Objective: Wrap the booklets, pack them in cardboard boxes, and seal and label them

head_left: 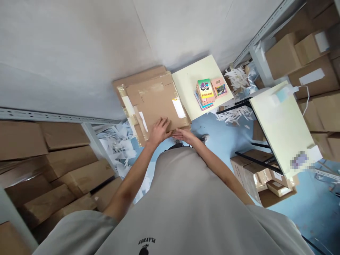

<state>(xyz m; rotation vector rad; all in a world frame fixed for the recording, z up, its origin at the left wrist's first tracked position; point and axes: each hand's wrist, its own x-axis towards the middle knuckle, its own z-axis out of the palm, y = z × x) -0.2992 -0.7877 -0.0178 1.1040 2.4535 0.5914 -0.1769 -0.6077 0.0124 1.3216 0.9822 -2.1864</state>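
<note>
In front of me lies a large flat brown cardboard piece (156, 99), with further cardboard edges showing beneath it. Clear tape and white labels (178, 107) are stuck to its surface. My left hand (159, 131) rests on the near part of the cardboard, fingers spread over the top. Beside it, my right hand (183, 135) is at the near edge, fingers stretched out and touching the board's rim. Neither hand is wrapped around anything that I can see.
A cream table (187, 83) adjoins the cardboard and carries a booklet stack (205, 91) and a pink booklet (220, 89). Shelves of cartons (77, 170) stand on both sides. Paper strips (236, 113) litter the floor. Another table (281, 124) stands right, near an open box (276, 198).
</note>
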